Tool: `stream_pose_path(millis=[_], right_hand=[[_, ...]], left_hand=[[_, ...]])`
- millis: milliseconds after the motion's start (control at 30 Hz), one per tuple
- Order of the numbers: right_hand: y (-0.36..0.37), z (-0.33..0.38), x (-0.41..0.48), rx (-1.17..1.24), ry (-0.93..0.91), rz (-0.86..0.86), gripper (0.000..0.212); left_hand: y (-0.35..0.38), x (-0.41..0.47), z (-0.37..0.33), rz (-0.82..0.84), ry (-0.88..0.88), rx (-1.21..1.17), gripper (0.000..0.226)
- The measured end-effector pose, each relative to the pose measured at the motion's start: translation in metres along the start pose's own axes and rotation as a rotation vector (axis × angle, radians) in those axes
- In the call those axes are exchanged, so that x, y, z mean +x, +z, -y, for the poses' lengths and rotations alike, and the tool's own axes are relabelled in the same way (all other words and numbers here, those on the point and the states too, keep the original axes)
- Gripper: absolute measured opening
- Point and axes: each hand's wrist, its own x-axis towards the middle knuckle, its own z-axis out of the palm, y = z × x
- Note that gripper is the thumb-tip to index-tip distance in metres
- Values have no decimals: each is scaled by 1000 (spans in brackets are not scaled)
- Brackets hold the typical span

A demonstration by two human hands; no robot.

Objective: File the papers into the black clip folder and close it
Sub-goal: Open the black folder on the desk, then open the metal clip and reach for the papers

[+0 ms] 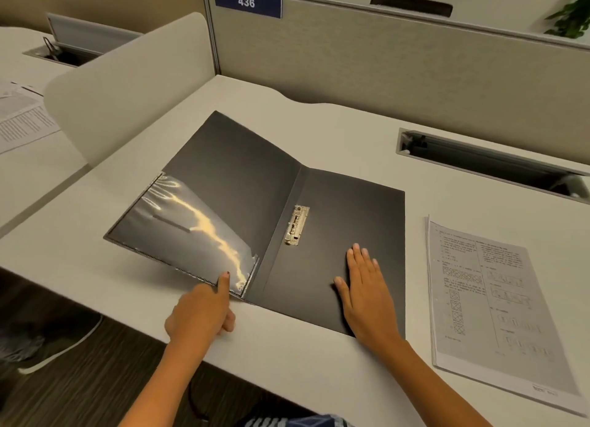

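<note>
On the white desk point(287, 356), the black plastic clip folder point(242, 184) lies open flat in front of me. My right hand point(367, 286) is spread palm-down on its right panel, gripping nothing, just pinning it so it won't slide. My left hand point(204, 311) has the index finger out on the near corner of the left cover by the clear plastic pocket point(178, 228), other fingers curled, holding that flap down. The silver metal clip point(297, 225) by the spine is empty. The stack of printed white papers point(491, 299) sits just beside the folder on the right, easy reach for filing next.
</note>
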Motion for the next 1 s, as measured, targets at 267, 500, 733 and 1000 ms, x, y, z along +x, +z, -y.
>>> stream_pose_path(millis=[267, 500, 733, 1000], right_hand=[[-2, 3, 0, 30, 0, 6, 71], [-7, 19, 26, 98, -69, -83, 62], [-6, 25, 79, 60, -59, -74, 60], [0, 20, 112, -24, -57, -43, 62]], left_hand=[[8, -9, -31, -161, 217, 178, 60], [15, 11, -67, -215, 503, -172, 34], [22, 57, -93, -211, 589, -212, 14], [25, 84, -97, -83, 433, -108, 45]])
